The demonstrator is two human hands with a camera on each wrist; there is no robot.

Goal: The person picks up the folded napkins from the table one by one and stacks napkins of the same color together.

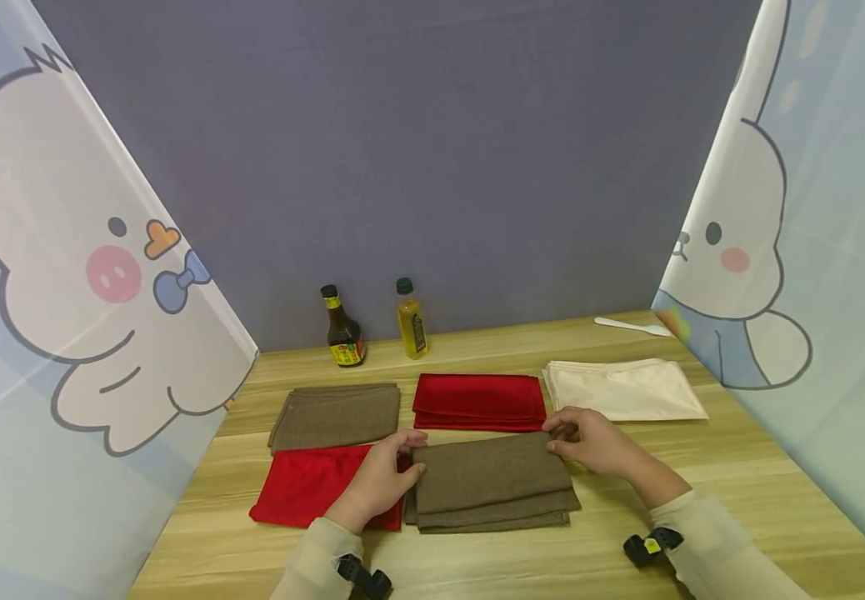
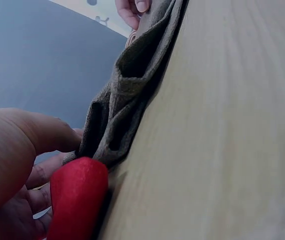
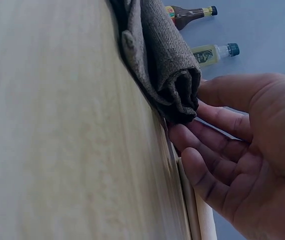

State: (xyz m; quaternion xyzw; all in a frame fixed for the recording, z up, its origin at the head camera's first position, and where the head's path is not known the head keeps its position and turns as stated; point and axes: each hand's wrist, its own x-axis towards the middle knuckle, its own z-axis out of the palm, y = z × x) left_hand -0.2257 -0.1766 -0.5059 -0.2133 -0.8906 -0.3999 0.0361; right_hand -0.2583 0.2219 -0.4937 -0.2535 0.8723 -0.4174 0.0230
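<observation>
A folded brown cloth (image 1: 488,475) lies in layers on the table, nearest the person. At its left edge the left hand (image 1: 382,479) pinches the cloth between thumb and fingers, over a folded red cloth (image 1: 312,483). The right hand (image 1: 593,442) holds the brown cloth's far right corner, thumb and forefinger at the fold. In the left wrist view the brown cloth's open folds (image 2: 127,87) show beside the thumb, with the red cloth's rounded edge (image 2: 80,195) below. The right wrist view shows the rolled end of the brown cloth (image 3: 175,65) against the fingertips.
Behind lie another brown cloth (image 1: 338,414), a dark red cloth (image 1: 477,400) and a cream cloth (image 1: 623,390), all folded. A dark sauce bottle (image 1: 345,333) and an oil bottle (image 1: 412,323) stand near the grey back wall (image 1: 432,167). A white utensil (image 1: 631,326) lies back right.
</observation>
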